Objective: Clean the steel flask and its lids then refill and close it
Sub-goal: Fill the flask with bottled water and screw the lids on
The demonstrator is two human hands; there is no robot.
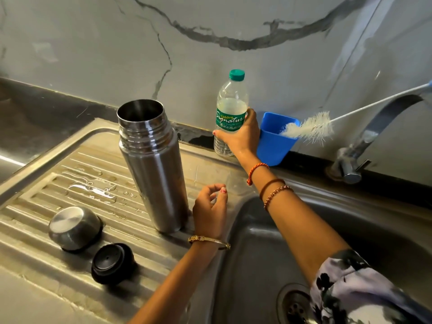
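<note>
1. Steel flask [153, 164]: upright and uncapped on the draining board [46, 202], beside the sink basin [268, 242].
2. Right hand [240, 136]: wrapped round the capped water bottle [230, 108] by the wall.
3. Left hand [210, 213]: loosely curled, empty, just beside the flask's base.
4. Steel cap [74, 228] and black stopper [112, 263]: on the board, near the flask.
5. Advised for the refill: uncap the bottle first, steady the flask low, pour slowly into the mouth.
</note>
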